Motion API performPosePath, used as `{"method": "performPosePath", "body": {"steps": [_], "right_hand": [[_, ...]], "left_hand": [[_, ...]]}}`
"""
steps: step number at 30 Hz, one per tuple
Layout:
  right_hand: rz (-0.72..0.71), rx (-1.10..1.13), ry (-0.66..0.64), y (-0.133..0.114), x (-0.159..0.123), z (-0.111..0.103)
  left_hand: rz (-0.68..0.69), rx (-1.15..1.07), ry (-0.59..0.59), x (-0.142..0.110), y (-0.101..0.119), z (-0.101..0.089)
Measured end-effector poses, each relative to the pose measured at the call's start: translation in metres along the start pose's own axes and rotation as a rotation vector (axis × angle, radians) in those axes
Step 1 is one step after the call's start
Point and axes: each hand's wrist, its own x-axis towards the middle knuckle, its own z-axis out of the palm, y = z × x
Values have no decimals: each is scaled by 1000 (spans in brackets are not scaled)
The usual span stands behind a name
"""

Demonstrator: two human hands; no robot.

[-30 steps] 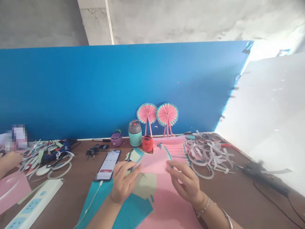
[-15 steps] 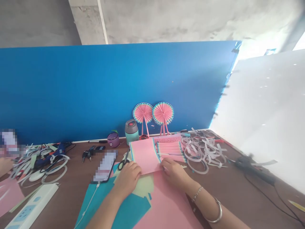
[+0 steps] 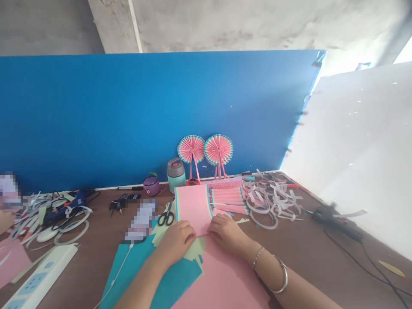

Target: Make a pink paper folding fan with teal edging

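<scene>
A pink paper sheet (image 3: 192, 206) with blue and cream striped side edges lies before me. My left hand (image 3: 179, 238) has its fingers closed on the sheet's near left corner. At the near right corner, my right hand (image 3: 227, 231) pinches the same edge, a bracelet and a bangle on that wrist. Pleated pink paper strips (image 3: 228, 198) with striped ends are stacked just to the right. Beneath my hands spread larger pink paper (image 3: 222, 279), teal paper (image 3: 170, 281) and pale green paper scraps (image 3: 197, 249). Black-handled scissors (image 3: 166, 218) rest left of the sheet.
Two round pink paper fans (image 3: 218, 149) lean on the blue partition (image 3: 128, 116). A teal bottle (image 3: 176, 176), purple cup (image 3: 151, 185) and phone (image 3: 140, 221) stand or lie leftward. White strips (image 3: 273, 197), a dark glue gun (image 3: 337, 223) and a power strip (image 3: 38, 277) flank the work area.
The pink sheet has turned a little and now lies straighter, with its near edge between my hands. My right hand has shifted slightly left. The camera view has moved a bit.
</scene>
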Motion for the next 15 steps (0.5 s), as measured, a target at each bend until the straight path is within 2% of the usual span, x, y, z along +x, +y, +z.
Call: {"method": "performPosePath", "body": {"steps": [5,9,15], "right_hand": [[84,158,36,1,1,1],[173,268,63,6,-1,2],[259,310,43,13,-2,2]], "left_hand": [[-90,-47,0,2,-3,2],[-205,-109,-46,1,-8,-9],[-331,-130,-99,0,-12,-23]]}}
